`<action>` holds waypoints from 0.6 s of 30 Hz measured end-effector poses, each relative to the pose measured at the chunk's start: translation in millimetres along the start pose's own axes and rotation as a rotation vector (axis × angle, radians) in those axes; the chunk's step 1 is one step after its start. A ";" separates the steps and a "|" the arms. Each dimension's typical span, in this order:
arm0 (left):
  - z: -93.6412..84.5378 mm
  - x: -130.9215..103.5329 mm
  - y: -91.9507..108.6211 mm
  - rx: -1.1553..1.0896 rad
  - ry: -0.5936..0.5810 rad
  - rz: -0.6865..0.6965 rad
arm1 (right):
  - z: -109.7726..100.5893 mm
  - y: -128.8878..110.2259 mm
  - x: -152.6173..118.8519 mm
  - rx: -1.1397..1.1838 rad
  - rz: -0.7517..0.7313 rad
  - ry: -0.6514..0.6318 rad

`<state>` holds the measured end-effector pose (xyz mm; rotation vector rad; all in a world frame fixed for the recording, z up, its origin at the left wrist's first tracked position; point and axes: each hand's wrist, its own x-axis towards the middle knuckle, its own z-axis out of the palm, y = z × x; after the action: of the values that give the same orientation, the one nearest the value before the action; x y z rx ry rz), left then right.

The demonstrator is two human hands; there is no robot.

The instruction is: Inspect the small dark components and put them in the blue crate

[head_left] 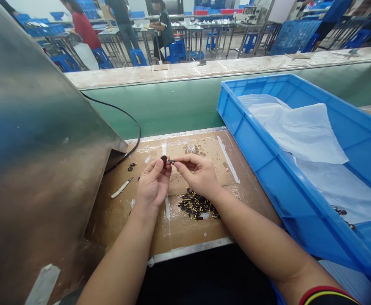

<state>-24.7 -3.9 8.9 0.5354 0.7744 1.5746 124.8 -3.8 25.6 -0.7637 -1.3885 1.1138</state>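
My left hand (154,180) pinches a small dark round disc (164,159) between thumb and fingers. Just to its right, my right hand (198,173) holds a tiny black-and-yellow piece (172,161) at its fingertips, against or very close to the disc. Below my right hand lies a heap of similar small black-and-yellow pieces (196,205) on the cardboard-covered work surface (185,237). A small knife with a pale handle (121,188) rests left of my left hand. Near it sit a few dark round pieces (130,168). What exactly the pieces are is too small to tell.
A large blue crate (255,131) with white sheets (303,127) stands at the right. A metal housing (39,140) rises on the left, with a black cable (131,116) beside it. Behind runs a green belt (173,99); people work at tables beyond.
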 end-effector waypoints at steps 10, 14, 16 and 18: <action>5.5 -5.3 0.9 -0.003 -0.032 0.044 | -0.3 2.4 2.0 -0.079 -0.043 -0.009; 5.3 -5.1 1.6 0.030 -0.040 0.049 | -1.3 3.3 1.8 -0.080 -0.049 -0.011; 5.7 -5.0 2.0 0.059 -0.042 0.065 | -2.3 2.1 2.0 -0.107 -0.081 -0.015; 6.0 -4.8 1.7 0.096 -0.043 0.105 | -3.5 -0.3 2.3 -0.161 -0.128 -0.021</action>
<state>-20.8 -7.6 14.6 0.6866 0.8031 1.6230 127.9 -1.1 26.4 -0.7675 -1.5372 0.9208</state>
